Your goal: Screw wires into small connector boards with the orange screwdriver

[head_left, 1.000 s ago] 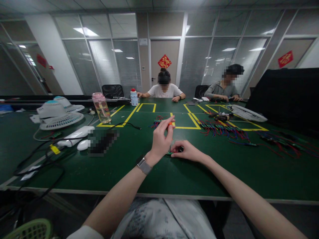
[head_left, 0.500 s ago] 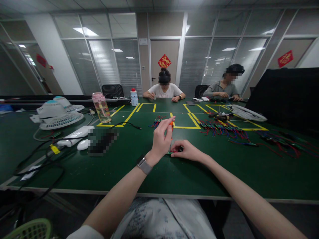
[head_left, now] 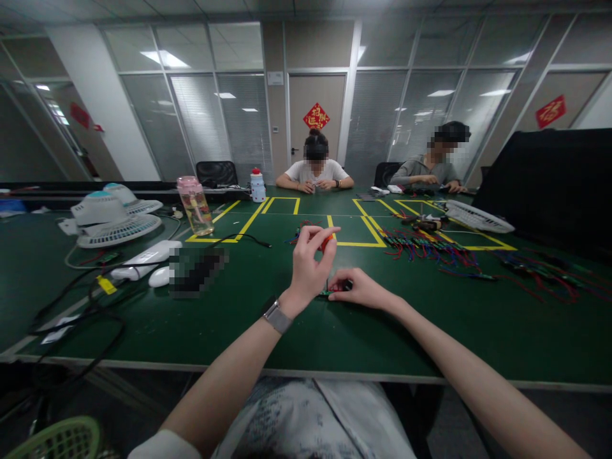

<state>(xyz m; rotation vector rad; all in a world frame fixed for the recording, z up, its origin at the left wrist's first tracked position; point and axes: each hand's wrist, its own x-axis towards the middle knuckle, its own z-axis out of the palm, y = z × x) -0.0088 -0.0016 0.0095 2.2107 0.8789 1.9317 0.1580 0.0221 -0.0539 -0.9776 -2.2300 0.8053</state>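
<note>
My left hand [head_left: 308, 264] is closed around the orange handle of a screwdriver [head_left: 327, 241]. The tool stands nearly upright, its thin shaft pointing down at a small green circuit board [head_left: 324, 294] on the table. Most of the handle is hidden behind my fingers. Low at the tabletop, my right hand [head_left: 361, 290] pinches the board's right side between thumb and fingers. Red wire and a dark part show within that hand. Just beyond my left hand lies a bunch of red and blue wires [head_left: 292, 238], partly covered by it.
Wired boards [head_left: 430, 250] lie in a row at right, near a white keyboard [head_left: 478, 217] and a black monitor [head_left: 564, 191]. At left are a pink-lidded bottle [head_left: 195, 207], white fans [head_left: 117, 223], a power strip [head_left: 146, 260] and cables. Two people sit across the green table [head_left: 215, 341].
My left fingers have shifted around the screwdriver handle, with the index finger more extended. My right hand stays in place. The person opposite has brought both hands together.
</note>
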